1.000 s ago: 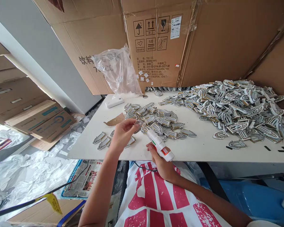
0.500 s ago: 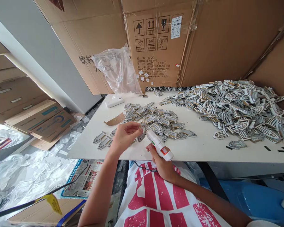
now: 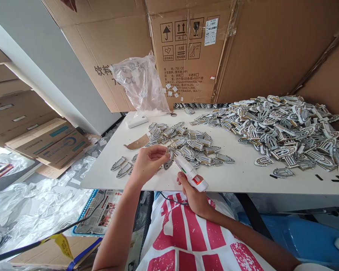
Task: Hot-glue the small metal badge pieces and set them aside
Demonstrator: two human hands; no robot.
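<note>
Between the thumb and fingers of my left hand [image 3: 147, 165] is a small grey arch-shaped piece [image 3: 168, 162], raised over the front of the table. My right hand [image 3: 197, 198] is wrapped round the handle of a white glue gun [image 3: 188, 169] with a red and orange part. The gun's nozzle points up and left, close to the piece; whether they touch I cannot tell. Behind both hands lies a heap of similar silver and gold pieces [image 3: 186, 145]. A few separate ones [image 3: 125, 169] rest on the table left of my left hand.
A much larger pile of pieces [image 3: 285, 128] covers the right of the white table [image 3: 234, 178]. Cardboard [image 3: 124, 34] walls the back, with a clear plastic bag [image 3: 142, 82] against it. A white box-like object [image 3: 136, 121] and a cardboard scrap [image 3: 137, 142] lie at left.
The glue gun and my right hand have shifted very slightly right, away from the piece. My left hand holds its place, with the piece turned a little.
</note>
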